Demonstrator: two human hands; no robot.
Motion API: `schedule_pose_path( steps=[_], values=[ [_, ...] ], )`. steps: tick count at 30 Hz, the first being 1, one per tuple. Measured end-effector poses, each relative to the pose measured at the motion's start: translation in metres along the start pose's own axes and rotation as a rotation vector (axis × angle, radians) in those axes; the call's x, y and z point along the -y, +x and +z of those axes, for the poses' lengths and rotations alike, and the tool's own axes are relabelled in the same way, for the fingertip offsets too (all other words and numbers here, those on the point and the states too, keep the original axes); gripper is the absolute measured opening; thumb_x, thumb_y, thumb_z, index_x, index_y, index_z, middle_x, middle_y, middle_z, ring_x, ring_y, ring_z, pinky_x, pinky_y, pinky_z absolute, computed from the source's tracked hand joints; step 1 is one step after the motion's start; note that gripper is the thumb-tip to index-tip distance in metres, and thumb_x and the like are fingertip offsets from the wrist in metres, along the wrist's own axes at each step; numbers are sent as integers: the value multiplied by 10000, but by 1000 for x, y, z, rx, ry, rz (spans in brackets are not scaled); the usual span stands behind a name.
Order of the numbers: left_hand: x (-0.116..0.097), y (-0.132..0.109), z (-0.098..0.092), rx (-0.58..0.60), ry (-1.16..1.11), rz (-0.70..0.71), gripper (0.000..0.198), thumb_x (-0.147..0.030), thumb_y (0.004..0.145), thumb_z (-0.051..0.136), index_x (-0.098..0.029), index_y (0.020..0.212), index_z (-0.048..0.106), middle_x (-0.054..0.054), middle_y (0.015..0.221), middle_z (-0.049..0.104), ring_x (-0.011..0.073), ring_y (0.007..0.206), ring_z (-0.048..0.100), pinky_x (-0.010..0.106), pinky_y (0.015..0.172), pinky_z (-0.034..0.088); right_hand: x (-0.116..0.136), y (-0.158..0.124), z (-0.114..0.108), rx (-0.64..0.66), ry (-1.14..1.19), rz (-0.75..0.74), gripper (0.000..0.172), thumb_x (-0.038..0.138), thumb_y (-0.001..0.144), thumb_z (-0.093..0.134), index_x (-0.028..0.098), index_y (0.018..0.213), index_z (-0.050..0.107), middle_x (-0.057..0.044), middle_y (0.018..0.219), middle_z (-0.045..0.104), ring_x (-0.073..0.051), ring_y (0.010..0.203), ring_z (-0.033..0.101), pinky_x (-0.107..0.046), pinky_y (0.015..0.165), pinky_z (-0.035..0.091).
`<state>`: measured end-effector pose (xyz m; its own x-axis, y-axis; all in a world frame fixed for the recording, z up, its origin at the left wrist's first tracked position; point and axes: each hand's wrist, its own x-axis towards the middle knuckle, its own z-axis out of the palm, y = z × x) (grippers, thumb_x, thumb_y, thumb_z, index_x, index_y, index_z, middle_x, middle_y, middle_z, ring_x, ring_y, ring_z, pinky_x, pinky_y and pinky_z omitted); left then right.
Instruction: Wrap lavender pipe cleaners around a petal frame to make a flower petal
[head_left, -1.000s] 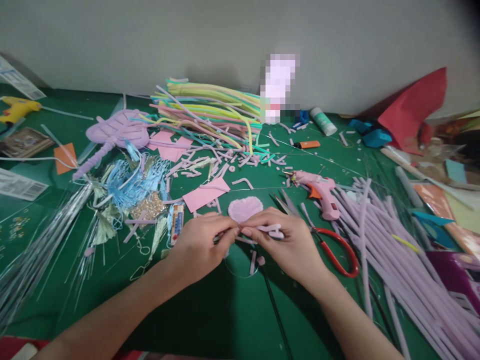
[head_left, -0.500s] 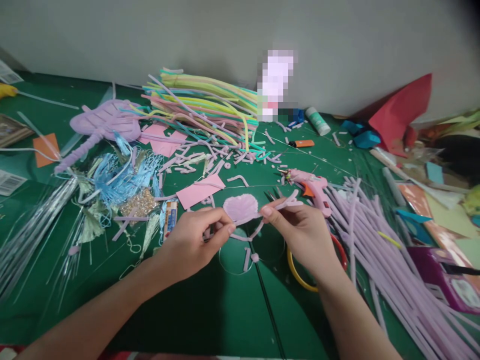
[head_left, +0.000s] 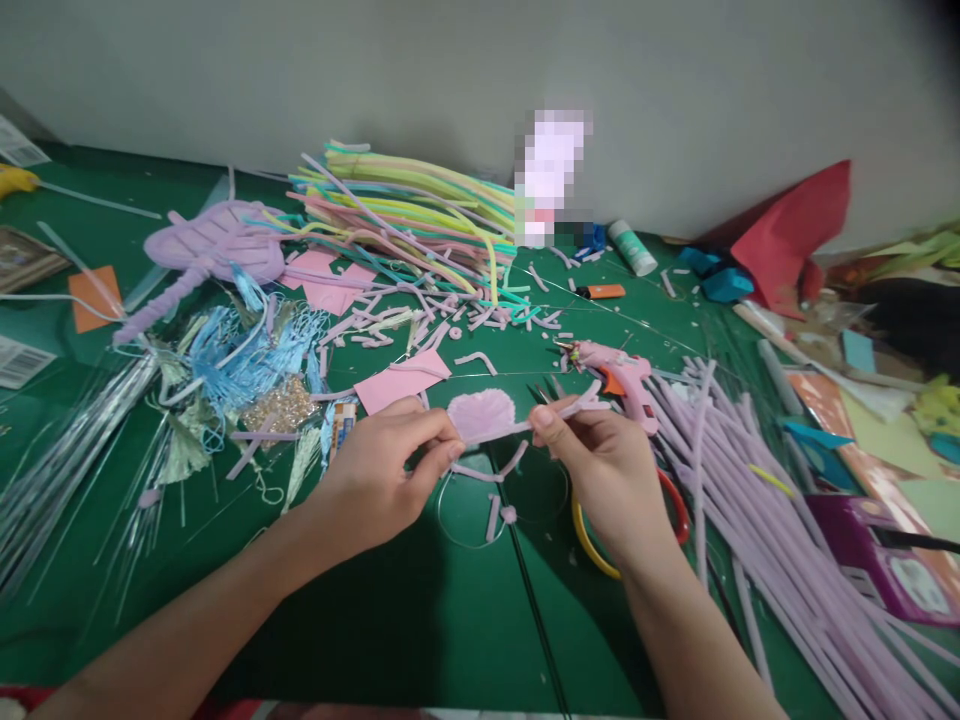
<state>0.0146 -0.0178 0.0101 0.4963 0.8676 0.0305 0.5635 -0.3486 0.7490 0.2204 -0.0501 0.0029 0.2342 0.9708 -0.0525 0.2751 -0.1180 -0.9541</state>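
Observation:
Between my hands is a small lilac fuzzy piece [head_left: 484, 414] with a scalloped top, a lilac pipe cleaner [head_left: 501, 433] running along its lower edge. My left hand [head_left: 397, 465] pinches the left end of it between thumb and fingers. My right hand [head_left: 596, 455] pinches the pipe cleaner to the right, its tail sticking out past the fingers. Below lie a loose bent lilac stem [head_left: 491, 475], a thin wire ring [head_left: 442, 515] and a small lilac ball [head_left: 508, 514]. Scissors with red and yellow handles [head_left: 589, 540] lie partly under my right hand.
A pink glue gun [head_left: 619, 375] lies beyond my right hand. Lilac pipe cleaners [head_left: 757, 510] spread at right, coloured ones [head_left: 420, 200] at the back. Blue tassels [head_left: 240, 350] and a lilac fuzzy leaf-like shape [head_left: 217, 245] are at left. A purple tool [head_left: 862, 560] sits far right.
My right hand has shifted slightly right, and the pipe cleaner along the fuzzy piece's lower edge looks straighter and longer between my hands. The view has moved a little.

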Motion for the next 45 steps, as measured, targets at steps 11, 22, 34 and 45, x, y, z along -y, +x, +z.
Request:
schedule_pose_path(
  steps=[11, 22, 34, 45],
  values=[
    [3, 3, -4, 217, -591, -225, 289, -386, 910, 539, -173, 715, 551, -60, 549, 495, 89, 526, 456, 218, 525, 338, 8, -8, 16, 237, 284, -12, 138, 319, 773, 747, 227, 873, 727, -26, 889, 709, -116, 675, 586, -204, 526, 458],
    [1, 0, -2, 171, -299, -96, 273, -343, 922, 509, -177, 717, 576, -35, 641, 547, 108, 599, 502, 223, 531, 353, 2, -8, 12, 294, 574, 307, 292, 388, 684, 809, 163, 617, 637, 9, 608, 587, -56, 493, 427, -180, 423, 321],
    [2, 0, -5, 179, -351, -84, 275, -350, 925, 514, -176, 723, 582, -30, 663, 555, 105, 609, 505, 227, 564, 365, 4, -3, -4, 43, 647, 178, 200, 335, 697, 810, 188, 635, 690, 13, 602, 566, -54, 495, 430, -156, 392, 328],
    [4, 0, 2, 366, -831, -193, 306, -408, 901, 570, -160, 722, 583, -42, 628, 484, 75, 530, 433, 213, 514, 346, 6, -11, 14, 313, 485, 58, 134, 261, 672, 829, 199, 740, 732, 0, 738, 646, -64, 519, 475, -161, 377, 369]
  ],
)
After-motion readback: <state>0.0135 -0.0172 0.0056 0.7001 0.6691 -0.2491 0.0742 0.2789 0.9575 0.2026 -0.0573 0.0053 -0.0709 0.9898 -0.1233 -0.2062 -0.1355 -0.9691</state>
